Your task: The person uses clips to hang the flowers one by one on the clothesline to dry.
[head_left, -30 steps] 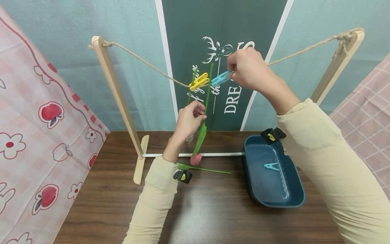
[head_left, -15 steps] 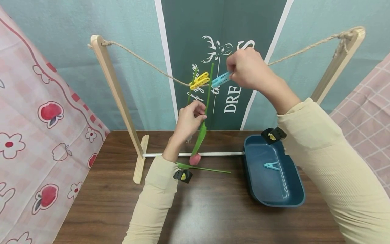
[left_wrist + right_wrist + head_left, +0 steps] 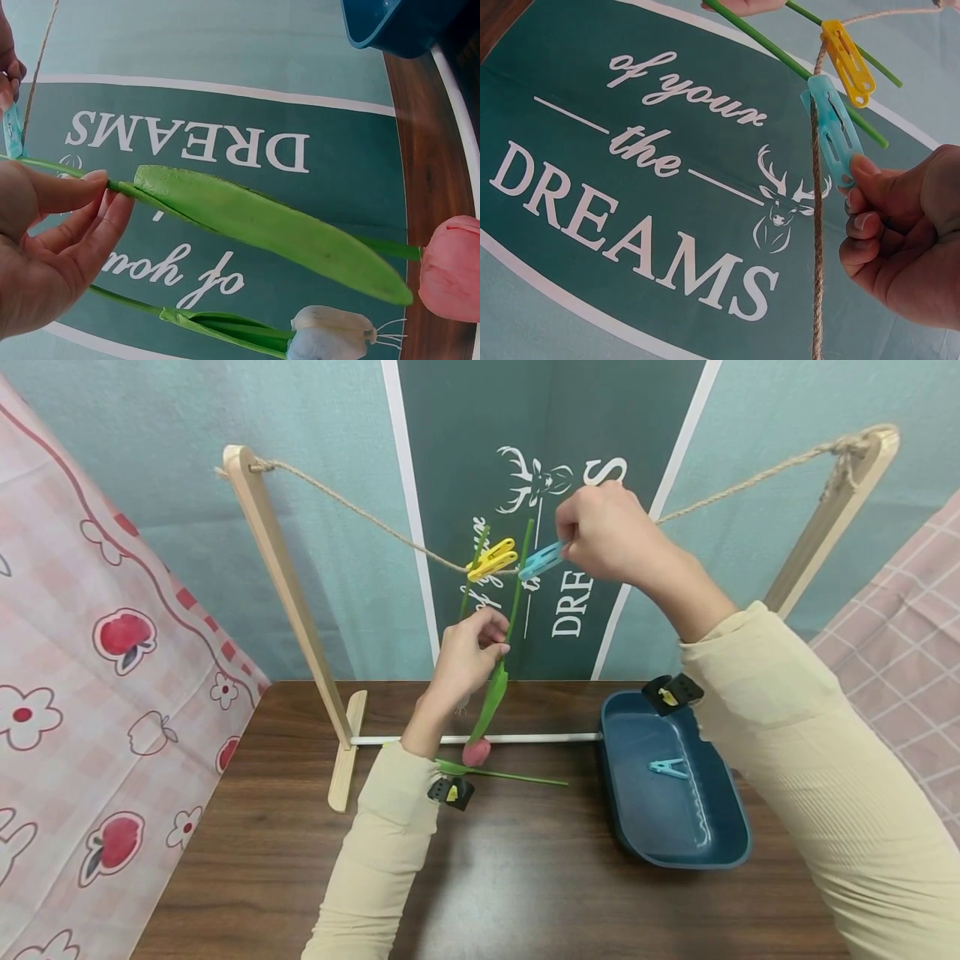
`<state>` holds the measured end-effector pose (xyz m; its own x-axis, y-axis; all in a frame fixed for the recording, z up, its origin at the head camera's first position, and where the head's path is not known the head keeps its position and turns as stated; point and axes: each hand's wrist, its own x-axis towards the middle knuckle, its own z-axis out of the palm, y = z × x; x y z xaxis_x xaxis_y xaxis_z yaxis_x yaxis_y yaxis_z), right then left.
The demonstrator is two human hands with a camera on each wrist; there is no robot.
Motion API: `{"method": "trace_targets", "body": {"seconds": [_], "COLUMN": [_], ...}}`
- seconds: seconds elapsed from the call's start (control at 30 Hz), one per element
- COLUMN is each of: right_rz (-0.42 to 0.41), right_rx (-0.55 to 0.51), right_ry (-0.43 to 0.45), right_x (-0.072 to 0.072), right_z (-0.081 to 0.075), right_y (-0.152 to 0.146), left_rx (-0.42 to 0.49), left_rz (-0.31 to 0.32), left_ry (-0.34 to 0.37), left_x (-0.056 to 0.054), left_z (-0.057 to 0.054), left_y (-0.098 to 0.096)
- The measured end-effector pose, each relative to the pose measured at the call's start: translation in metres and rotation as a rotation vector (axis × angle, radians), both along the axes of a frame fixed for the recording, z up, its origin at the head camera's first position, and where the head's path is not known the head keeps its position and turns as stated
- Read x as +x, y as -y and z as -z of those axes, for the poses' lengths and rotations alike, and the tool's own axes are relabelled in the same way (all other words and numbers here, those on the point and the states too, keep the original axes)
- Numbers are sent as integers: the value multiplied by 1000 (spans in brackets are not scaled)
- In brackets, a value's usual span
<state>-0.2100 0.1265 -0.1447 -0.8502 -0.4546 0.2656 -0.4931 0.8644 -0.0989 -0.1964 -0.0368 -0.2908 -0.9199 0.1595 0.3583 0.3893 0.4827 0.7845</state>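
The left hand, fingers closed, pinches a pink artificial tulip by its green stem, bloom down, near a yellow plastic clothespin on beige twisted rope, then a light-blue plastic clothespin meets that stem, pinched in the right hand's closed fingers.

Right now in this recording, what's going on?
A person's left hand pinches the stem of a pink flower, which hangs head down. The right hand pinches a blue clothespin where that stem meets the rope; whether its jaws are fully closed isn't clear. Beside it, a yellow clothespin holds a pale flower on the rope by its stem. Another green stem lies on the table, and a second blue clothespin lies in the blue bin.
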Motion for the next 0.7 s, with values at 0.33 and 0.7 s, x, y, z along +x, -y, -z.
{"method": "trace_targets", "body": {"seconds": [0.33,0.7], "right_rz": [6,58], "right_rx": [-9,-39], "right_ry": [17,95], "right_x": [0,0], "right_z": [0,0], "right_y": [1,0], "left_rx": [-12,-3], "left_rz": [2,-15], "left_ry": [-22,14], "left_x": [-1,1], "left_z": [0,0], "left_y": [1,0]}}
